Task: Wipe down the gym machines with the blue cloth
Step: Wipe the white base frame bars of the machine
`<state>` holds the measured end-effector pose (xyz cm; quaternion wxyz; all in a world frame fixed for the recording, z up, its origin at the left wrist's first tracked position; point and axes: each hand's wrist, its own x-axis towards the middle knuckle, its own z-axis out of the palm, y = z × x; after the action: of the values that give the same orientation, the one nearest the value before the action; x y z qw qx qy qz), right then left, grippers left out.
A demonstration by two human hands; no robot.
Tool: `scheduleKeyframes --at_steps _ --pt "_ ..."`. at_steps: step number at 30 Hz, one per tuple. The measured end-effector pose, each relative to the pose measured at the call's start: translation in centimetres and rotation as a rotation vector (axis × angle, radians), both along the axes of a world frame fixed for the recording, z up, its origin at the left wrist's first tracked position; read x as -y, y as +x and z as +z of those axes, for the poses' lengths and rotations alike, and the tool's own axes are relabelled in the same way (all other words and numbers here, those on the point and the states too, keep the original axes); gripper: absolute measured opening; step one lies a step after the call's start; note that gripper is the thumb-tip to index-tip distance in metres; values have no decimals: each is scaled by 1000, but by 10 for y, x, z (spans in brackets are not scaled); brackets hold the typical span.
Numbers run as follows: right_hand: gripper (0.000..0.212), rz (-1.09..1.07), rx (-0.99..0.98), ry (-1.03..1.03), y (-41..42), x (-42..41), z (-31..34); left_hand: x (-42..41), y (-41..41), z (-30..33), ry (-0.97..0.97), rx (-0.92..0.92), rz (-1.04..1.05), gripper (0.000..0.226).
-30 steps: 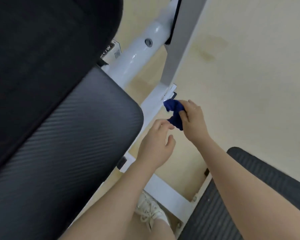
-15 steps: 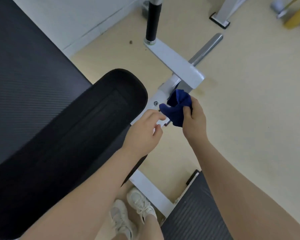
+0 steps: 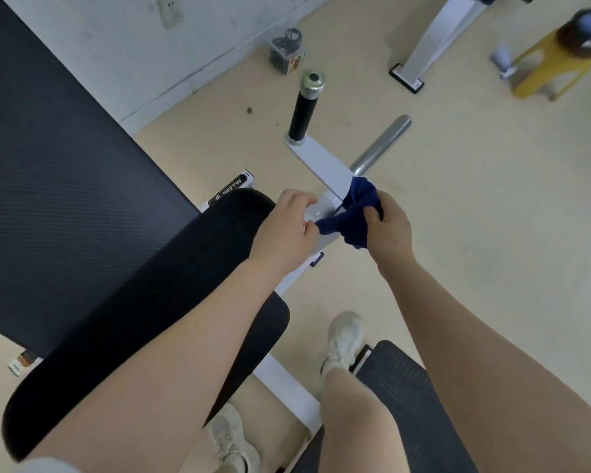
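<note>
Since half a second ago the view has tipped up and back, so more floor and wall show, and the left hand [image 3: 285,222] has reached across to pinch the tip of the blue cloth [image 3: 350,215], which it was only nearing before. Nearest the camera are two bare legs with white sneakers [image 3: 344,339], one foot on the floor between the white base rail [image 3: 287,377] and a dark ribbed pad [image 3: 406,397] at the lower right. Both forearms stretch forward from the lower edge. The left arm lies over the black seat pad [image 3: 144,302]; its thumb and forefinger nip a drawn-out corner of the cloth. The right hand [image 3: 388,230] has its fingers curled round the bunched bulk of the cloth, so the two hands sit close together with the cloth strung between them. The cloth hangs just over the white machine frame [image 3: 325,169], at the joint where the flat arm meets the seat post; whether it touches the metal cannot be told. To the left a large dark backrest [image 3: 55,186] fills the frame edge. Beyond the hands the white arm carries an upright black grip handle [image 3: 302,110] with a chrome cap, and a chrome bar [image 3: 381,145] angles away to the right. Farther off stand a small dark container [image 3: 285,51] by the white wall, a white machine leg [image 3: 430,39], and a yellow stool [image 3: 553,63] at the upper right
</note>
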<state>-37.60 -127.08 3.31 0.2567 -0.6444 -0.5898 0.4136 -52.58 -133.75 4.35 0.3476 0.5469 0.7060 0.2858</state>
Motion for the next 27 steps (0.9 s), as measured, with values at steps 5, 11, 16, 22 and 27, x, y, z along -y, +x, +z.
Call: scheduleKeyframes --at_steps 5,11,16,22,27 --pt "18 219 167 100 -17 -73 -9 -63 -8 -9 -77 72 151 51" --pt "31 593 190 116 -35 -180 -68 -148 -8 -54 -198 339 494 59" --pt "53 1181 375 162 -52 -204 -112 -180 4 -98 -177 505 812 49" --pt "52 1113 292 -75 -72 -224 -120 -176 23 -107 -116 678 846 40" --pt "12 1040 215 -300 -54 -224 -114 -180 20 -104 -196 644 915 30"
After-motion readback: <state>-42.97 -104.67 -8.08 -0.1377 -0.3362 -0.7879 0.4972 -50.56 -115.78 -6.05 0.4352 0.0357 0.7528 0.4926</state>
